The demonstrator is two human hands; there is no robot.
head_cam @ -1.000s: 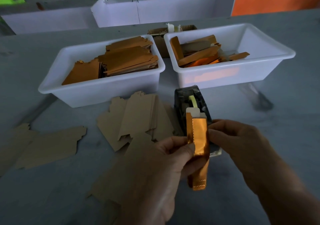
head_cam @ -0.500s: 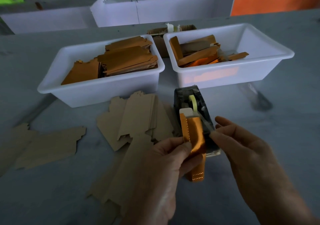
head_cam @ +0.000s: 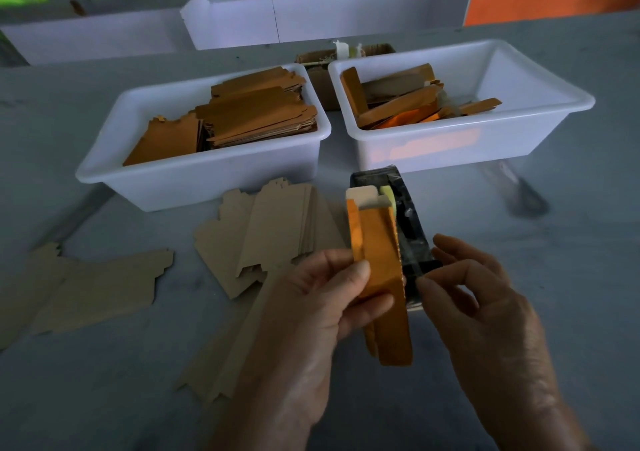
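Observation:
My left hand [head_cam: 311,329] grips a long, folded, shiny orange carton [head_cam: 379,260] around its middle, thumb on the front face. The carton stands upright, and its white inner flap shows at the top. Right behind it on the table is a black tape dispenser [head_cam: 410,215] with a yellowish roll. My right hand [head_cam: 485,319] is at the dispenser's near end, just right of the carton. Its thumb and forefinger pinch together on what looks like a strip of clear tape, and the other fingers are spread.
Two white plastic tubs stand behind: the left tub [head_cam: 194,187] holds stacked flat orange blanks, the right tub [head_cam: 450,152] holds folded cartons. Flat brown card blanks [head_cam: 277,228] lie on the grey table, with more blanks [head_cam: 97,287] at the left. A blurred dark tool [head_cam: 519,190] lies at the right.
My right hand has let go of the carton and moved to the dispenser's near end. My left hand has raised the carton and turned it a little.

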